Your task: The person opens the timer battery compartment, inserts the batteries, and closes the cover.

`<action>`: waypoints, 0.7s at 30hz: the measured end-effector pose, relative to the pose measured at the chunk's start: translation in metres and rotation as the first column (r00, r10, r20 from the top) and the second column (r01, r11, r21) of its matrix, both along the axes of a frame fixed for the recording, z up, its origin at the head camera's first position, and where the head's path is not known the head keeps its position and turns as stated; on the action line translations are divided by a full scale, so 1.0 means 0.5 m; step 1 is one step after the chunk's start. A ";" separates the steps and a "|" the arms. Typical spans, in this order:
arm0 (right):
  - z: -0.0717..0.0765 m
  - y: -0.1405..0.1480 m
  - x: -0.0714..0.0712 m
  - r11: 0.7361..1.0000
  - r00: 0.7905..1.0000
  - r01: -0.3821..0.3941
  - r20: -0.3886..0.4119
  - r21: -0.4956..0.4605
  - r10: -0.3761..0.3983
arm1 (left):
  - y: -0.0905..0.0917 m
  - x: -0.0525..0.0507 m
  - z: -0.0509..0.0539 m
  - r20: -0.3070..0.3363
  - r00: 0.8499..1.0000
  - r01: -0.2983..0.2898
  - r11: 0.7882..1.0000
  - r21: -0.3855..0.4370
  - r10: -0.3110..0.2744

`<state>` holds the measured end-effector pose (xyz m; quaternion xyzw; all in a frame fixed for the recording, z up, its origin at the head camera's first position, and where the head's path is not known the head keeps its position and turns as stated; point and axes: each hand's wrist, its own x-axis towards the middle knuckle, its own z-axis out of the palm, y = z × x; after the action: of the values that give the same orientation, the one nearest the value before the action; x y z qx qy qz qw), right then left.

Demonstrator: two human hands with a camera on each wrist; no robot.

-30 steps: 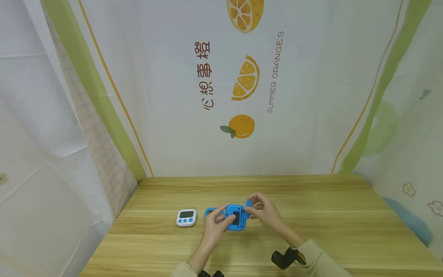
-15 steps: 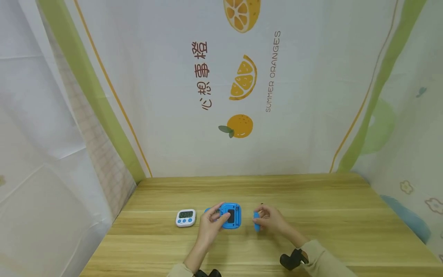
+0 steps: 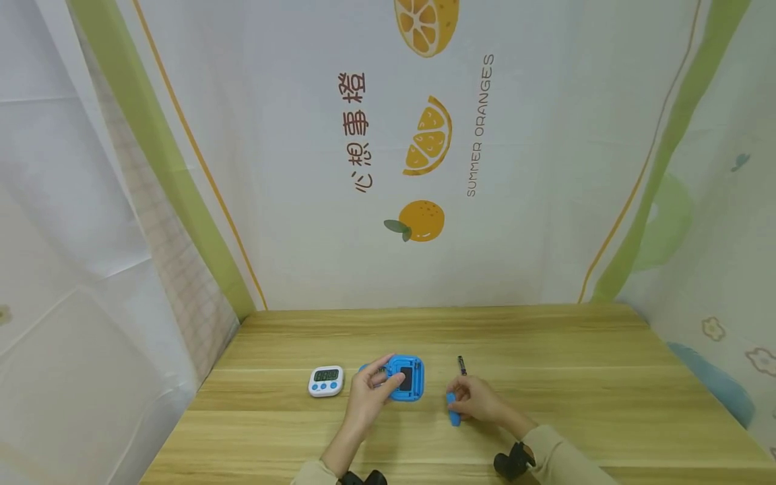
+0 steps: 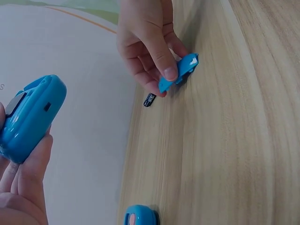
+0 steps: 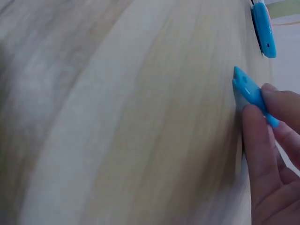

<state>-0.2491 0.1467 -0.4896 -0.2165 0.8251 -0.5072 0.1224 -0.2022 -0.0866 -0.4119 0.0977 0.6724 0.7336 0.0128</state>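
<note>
My left hand [image 3: 367, 397] grips a blue digital timer [image 3: 415, 378], its back turned up and the battery slot uncovered, with a dark rectangle beside the slot. Between thumb and fingers my right hand [image 3: 479, 399] pinches a small blue battery cover [image 3: 453, 411] just above the table, close to the wood in the right wrist view. Beyond those fingers lies a black battery [image 3: 462, 365], also seen in the left wrist view [image 4: 149, 100]. A second blue timer [image 4: 140, 215] lies on the table, mostly hidden behind my left hand in the head view.
A white timer [image 3: 326, 381] with blue buttons lies left of my left hand. The wooden table [image 3: 582, 377] ends at a hanging cloth [image 3: 521, 256] printed with oranges, and more cloth hangs at both sides.
The battery cover came away from the timer's back. My right hand carried it right and then down toward the table, while my left hand shifted slightly left with the timer.
</note>
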 end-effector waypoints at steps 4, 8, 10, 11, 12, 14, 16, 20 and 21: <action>0.003 -0.001 0.001 0.999 1.000 -0.004 -0.024 0.043 0.005 | 0.000 -0.003 -0.003 0.004 1.000 0.016 1.000 0.008 -0.016; 0.005 -0.002 0.002 0.997 0.999 -0.002 -0.048 0.074 0.006 | -0.003 -0.020 -0.027 0.010 1.000 0.019 1.000 0.023 -0.019; 0.005 -0.001 0.003 0.997 0.998 -0.002 -0.064 0.080 0.007 | -0.004 -0.025 -0.037 0.009 1.000 0.017 0.999 0.027 -0.018; 0.005 -0.001 0.003 0.997 0.997 -0.002 -0.071 0.081 0.008 | -0.005 -0.027 -0.040 0.005 1.000 0.018 0.999 0.027 -0.018; 0.005 0.000 0.003 0.997 0.997 -0.003 -0.073 0.076 0.009 | -0.005 -0.027 -0.042 0.001 1.000 0.018 1.000 0.025 -0.018; 0.004 0.002 0.002 0.997 0.996 0.009 -0.090 0.079 -0.001 | -0.005 -0.027 -0.044 -0.009 1.000 0.021 0.999 0.025 -0.020; 0.003 0.005 -0.001 0.997 0.993 0.022 -0.113 0.070 -0.014 | -0.006 -0.026 -0.044 -0.008 1.000 0.022 0.999 0.025 -0.022; 0.002 0.014 -0.015 0.995 0.973 0.073 -0.223 0.074 -0.055 | -0.007 -0.024 -0.045 -0.005 0.999 0.033 0.999 0.028 -0.032; 0.003 0.017 -0.020 0.993 0.968 0.089 -0.242 0.071 -0.069 | -0.006 -0.024 -0.046 -0.005 0.999 0.036 0.999 0.030 -0.036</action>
<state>-0.2591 0.1551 -0.4879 -0.2378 0.8619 -0.4478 0.0104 -0.2144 -0.0898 -0.4347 0.1116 0.6596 0.7429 0.0233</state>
